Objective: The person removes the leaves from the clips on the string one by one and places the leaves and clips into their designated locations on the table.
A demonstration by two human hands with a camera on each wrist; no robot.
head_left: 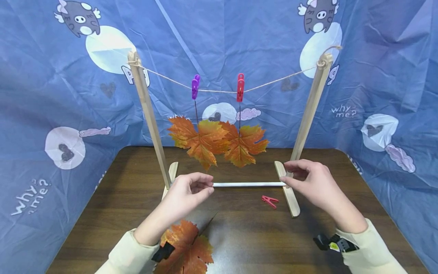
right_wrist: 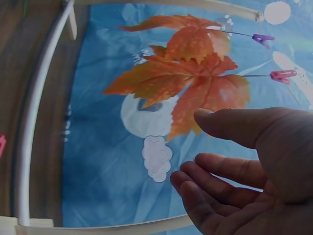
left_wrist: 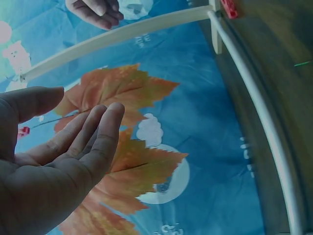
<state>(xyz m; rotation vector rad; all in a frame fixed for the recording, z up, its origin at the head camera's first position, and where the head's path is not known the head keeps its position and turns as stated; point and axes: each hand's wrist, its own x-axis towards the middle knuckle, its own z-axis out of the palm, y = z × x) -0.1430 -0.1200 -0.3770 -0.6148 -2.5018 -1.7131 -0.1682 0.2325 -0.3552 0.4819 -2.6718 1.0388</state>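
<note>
Head view: left hand (head_left: 184,194) and right hand (head_left: 315,180), fingers (head_left: 198,176) loosely curved, empty, near jagged orange leaves (head_left: 202,141).

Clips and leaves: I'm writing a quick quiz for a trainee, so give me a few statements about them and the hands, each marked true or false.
1. The string carries a purple clip and a red clip. True.
2. In the head view, purple is right of red. False: it is left.
3. The left hand and right hand hold nothing. True.
4. Every leaf hangs. False: one leaf lies on the table.
</note>
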